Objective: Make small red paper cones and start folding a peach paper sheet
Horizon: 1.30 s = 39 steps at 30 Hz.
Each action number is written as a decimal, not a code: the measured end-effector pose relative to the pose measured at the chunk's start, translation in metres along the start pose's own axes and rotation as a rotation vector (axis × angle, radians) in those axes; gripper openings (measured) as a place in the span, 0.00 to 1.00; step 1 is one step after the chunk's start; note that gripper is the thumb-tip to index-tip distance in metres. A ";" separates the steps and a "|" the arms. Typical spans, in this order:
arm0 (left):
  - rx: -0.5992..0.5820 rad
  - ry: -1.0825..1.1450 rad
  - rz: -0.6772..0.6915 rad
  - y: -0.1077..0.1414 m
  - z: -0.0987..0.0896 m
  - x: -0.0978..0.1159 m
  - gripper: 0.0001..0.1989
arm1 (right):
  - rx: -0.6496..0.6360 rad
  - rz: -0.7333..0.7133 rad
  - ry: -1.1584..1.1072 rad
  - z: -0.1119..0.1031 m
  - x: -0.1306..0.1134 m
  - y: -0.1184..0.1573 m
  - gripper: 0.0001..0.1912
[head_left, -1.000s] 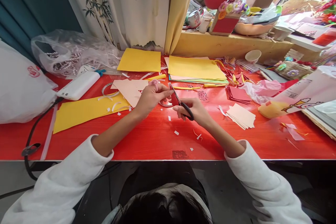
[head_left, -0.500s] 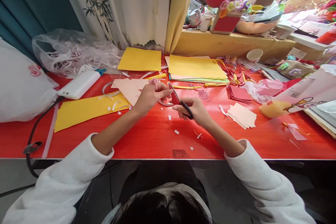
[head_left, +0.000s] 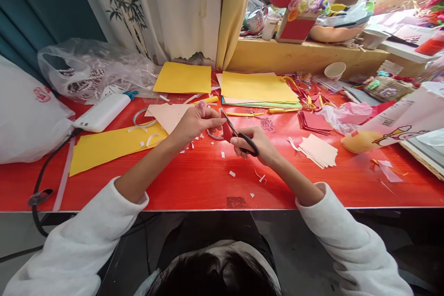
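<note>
My left hand [head_left: 199,121], above the middle of the table, pinches a small piece of red paper [head_left: 226,133] between thumb and fingers. Something small and pink [head_left: 201,104] shows at its finger. My right hand [head_left: 259,144] is closed round the black handles of a pair of scissors [head_left: 250,144], whose blades point up and left at the red paper. Small white paper scraps [head_left: 232,174] lie below both hands. Just behind the left hand is a pale pink paper sheet [head_left: 168,114]; a silver ring-shaped piece [head_left: 214,135] shows partly beneath the fingers.
Yellow sheets [head_left: 182,77] and a layered paper stack [head_left: 260,87] lie at the back. To the right are cream cards [head_left: 318,150], red cards [head_left: 315,122] and a tilted drink cup [head_left: 391,120]. A white power strip [head_left: 102,112] and plastic bag [head_left: 31,111] occupy the left.
The scissors and right hand have shifted slightly, while the left hand keeps its pinch on the red paper. More white scraps show beneath the left hand. The view has moved a little.
</note>
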<state>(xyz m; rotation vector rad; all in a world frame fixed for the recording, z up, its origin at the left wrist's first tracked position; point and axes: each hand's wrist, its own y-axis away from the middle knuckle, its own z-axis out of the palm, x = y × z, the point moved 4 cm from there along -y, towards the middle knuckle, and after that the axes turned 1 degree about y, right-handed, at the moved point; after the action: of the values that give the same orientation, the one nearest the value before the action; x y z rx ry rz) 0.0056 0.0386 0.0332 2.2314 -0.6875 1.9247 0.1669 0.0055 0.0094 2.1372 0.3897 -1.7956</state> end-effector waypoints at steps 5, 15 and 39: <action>-0.025 0.026 -0.018 0.001 0.002 0.002 0.14 | -0.032 -0.009 0.020 0.003 0.000 0.000 0.26; -0.070 0.053 -0.010 0.001 0.003 0.004 0.15 | -0.094 0.003 0.022 0.007 0.002 0.001 0.31; -0.032 0.034 0.056 0.001 -0.001 0.006 0.12 | -0.027 -0.030 -0.049 0.003 0.000 0.000 0.32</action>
<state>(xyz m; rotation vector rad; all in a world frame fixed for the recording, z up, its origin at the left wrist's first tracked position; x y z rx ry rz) 0.0045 0.0363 0.0385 2.1777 -0.7787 1.9580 0.1638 0.0045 0.0091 2.0758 0.4330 -1.8449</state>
